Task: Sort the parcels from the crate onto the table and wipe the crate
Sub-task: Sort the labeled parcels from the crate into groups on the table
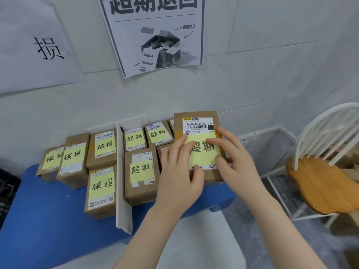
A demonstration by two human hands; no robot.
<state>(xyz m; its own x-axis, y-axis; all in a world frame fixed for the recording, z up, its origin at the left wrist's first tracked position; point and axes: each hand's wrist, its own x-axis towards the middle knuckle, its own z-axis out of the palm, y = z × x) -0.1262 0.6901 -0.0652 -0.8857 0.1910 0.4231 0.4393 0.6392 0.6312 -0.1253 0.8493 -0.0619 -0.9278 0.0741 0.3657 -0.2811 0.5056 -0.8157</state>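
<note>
At counter (48, 210) R end, L hand (180, 171) and R hand (231, 158) rest on a parcel (198, 123). Fingers (227, 135) of both lie near-straight, slightly apart, pressing its yellow note (200, 162).

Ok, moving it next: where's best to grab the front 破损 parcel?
Hook the front 破损 parcel by its near-left corner, from the front-left. Those faces stand free; the white divider flanks its right, another parcel sits close behind. Probably slide it out before lifting.
</note>
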